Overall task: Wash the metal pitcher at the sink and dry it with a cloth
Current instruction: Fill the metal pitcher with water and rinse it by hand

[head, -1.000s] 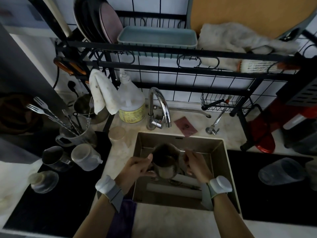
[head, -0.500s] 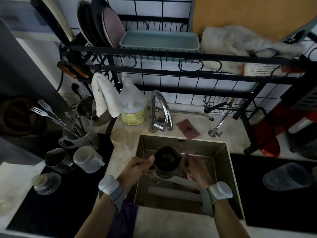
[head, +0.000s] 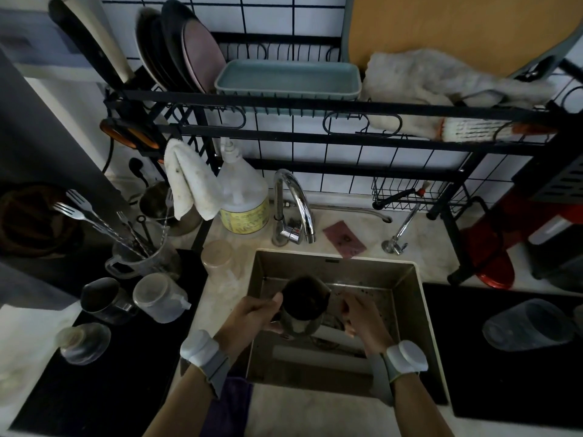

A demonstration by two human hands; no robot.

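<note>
The metal pitcher [head: 304, 305] hangs upright over the steel sink [head: 407, 298], its dark mouth facing up. My left hand [head: 252, 320] grips it by the handle side, thumb near the rim. Just right of the pitcher is my right hand [head: 362, 320], fingers curled; whether it touches the pitcher or holds something small is unclear. The chrome tap [head: 296, 206] stands behind the sink, no water visibly running. A white cloth [head: 189, 184] hangs from the black rack at left, and a purple cloth [head: 230, 402] lies on the counter below my left wrist.
A soap jug [head: 244, 197] stands left of the tap. Cups [head: 157, 296], a jug of cutlery [head: 138, 253] and a jar [head: 83, 342] crowd the left counter. A plastic container [head: 530, 324] lies at right. The dish rack [head: 315, 102] with plates and a tray overhangs the sink.
The pitcher and both hands have stayed over the sink with only slight shifts. My head has tilted a little, sliding the scene downward in view.
</note>
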